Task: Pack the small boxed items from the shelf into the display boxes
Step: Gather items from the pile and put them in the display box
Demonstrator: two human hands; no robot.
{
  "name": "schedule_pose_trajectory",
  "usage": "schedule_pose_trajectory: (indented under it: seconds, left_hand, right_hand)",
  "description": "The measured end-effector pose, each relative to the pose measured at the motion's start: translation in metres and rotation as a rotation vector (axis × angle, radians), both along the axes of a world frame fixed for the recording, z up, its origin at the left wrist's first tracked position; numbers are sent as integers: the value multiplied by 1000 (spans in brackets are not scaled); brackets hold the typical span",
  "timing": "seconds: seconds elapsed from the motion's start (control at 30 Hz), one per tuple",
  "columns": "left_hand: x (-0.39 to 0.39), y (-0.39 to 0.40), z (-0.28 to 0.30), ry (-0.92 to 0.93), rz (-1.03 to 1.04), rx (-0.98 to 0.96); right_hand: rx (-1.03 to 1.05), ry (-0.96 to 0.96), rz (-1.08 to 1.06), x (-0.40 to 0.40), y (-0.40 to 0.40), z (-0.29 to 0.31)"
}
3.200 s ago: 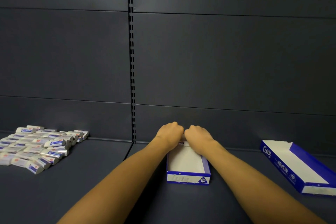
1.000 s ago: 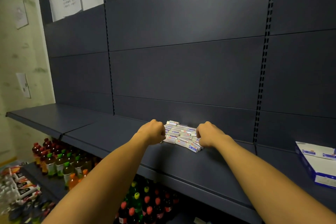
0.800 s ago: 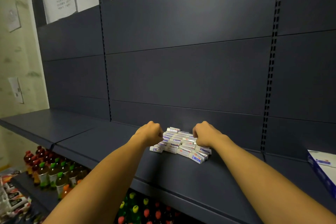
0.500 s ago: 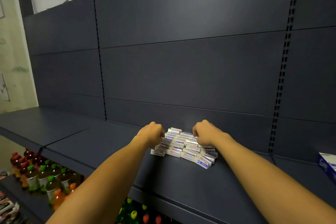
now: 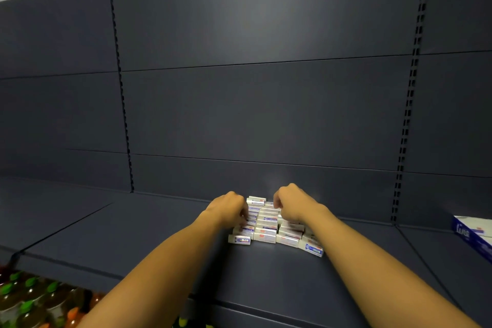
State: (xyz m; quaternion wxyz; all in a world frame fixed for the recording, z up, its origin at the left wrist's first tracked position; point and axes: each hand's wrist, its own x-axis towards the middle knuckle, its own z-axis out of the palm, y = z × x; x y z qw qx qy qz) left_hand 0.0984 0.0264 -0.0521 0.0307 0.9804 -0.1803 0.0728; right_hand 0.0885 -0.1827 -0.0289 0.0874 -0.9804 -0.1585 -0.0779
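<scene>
I had both hands down on the pile of small boxes (image 5: 269, 224), which lay on the dark shelf (image 5: 149, 234) close against the back panel (image 5: 266, 114). My left hand (image 5: 229, 208) sat at the pile's left edge with its fingers curled in against the boxes, and my right hand (image 5: 291, 204) sat at the right edge the same way, knuckles up; from this angle I could not tell whether either had closed round a box or was only pressing on the stack. I judged the two hands bracketed the pile from either side so that a bunch could be squeezed together and lifted at once, rather than one box at a time. The display box (image 5: 472, 235) these were meant for stood well apart at the far right edge of view, blue-sided and partly cut off, so anything gathered would need to be carried across. Bottles (image 5: 29, 298) showed on the lower level at the bottom left. Compared with half a second before, the view had swung a little to the left and down, the pile sat lower in frame, and my hands had drawn closer together over the boxes, the gap between them narrower than it was.
</scene>
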Motion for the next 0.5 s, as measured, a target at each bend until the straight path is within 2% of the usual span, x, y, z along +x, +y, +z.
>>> schedule_pose_trajectory:
  seconds: [0.2,0.5]
  left_hand:
    - [7,5,-5,-20,-87,-44]
    - [5,14,-9,-14,-158,-45]
  right_hand:
    - [-40,-49,-84,-1,15,-9]
    - [-51,-40,-76,5,31,-15]
